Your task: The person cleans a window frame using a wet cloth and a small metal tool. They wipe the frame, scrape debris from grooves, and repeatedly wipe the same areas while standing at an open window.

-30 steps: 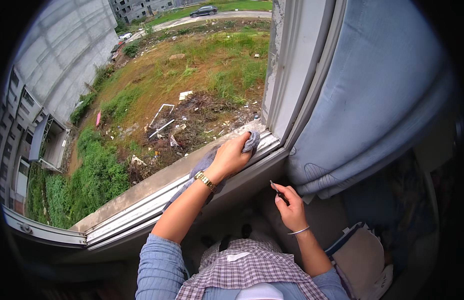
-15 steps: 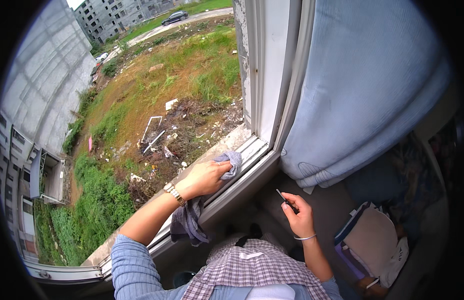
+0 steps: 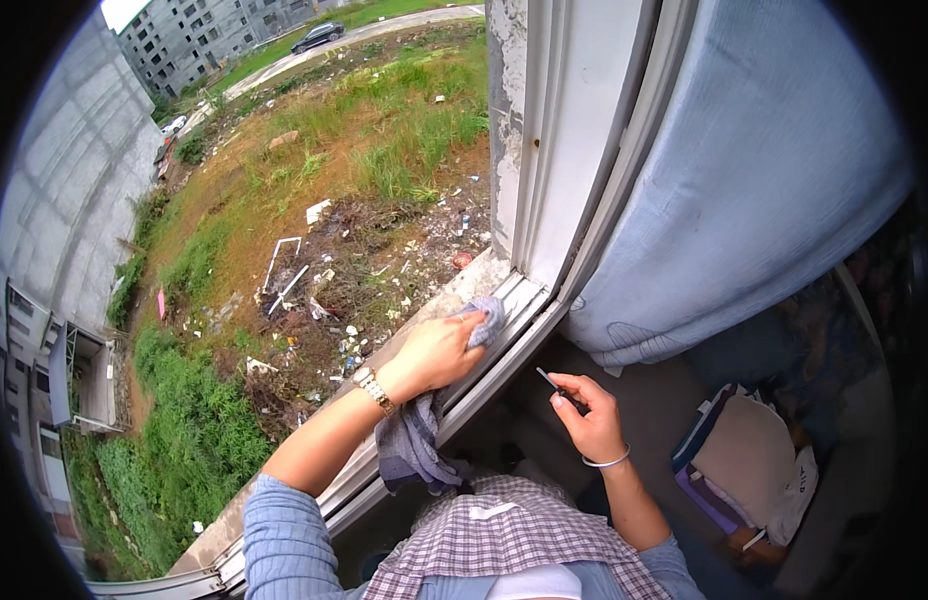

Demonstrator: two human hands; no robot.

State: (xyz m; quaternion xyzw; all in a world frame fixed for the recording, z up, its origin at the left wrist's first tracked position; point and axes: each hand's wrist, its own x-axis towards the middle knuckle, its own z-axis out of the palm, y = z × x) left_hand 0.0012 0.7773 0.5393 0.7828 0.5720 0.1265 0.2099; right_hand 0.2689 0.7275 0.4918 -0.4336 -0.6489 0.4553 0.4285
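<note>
My left hand (image 3: pixel 434 352) is closed on a grey cloth (image 3: pixel 414 440), pressing a bunched end of it onto the white window track (image 3: pixel 524 300) near the frame's corner. The rest of the cloth hangs down over the inner edge of the sill, below my wrist. Inside the room, my right hand (image 3: pixel 592 420) pinches a small thin tool (image 3: pixel 547 378) with a metal shaft and a dark handle. It looks like a small screwdriver, though my fingers cover most of the handle. The shaft points up and left, apart from the track.
A light blue curtain (image 3: pixel 744 190) hangs at the right beside the white window frame (image 3: pixel 584 130). Lower right lies a beige and purple bundle of fabric (image 3: pixel 739 460). Beyond the open window, littered ground (image 3: pixel 354 280) and grey buildings (image 3: pixel 74 180) lie below.
My left hand has slid slightly along the track toward the corner with the cloth. The tool in my right hand now shows more of its shaft, and the view has shifted a little.
</note>
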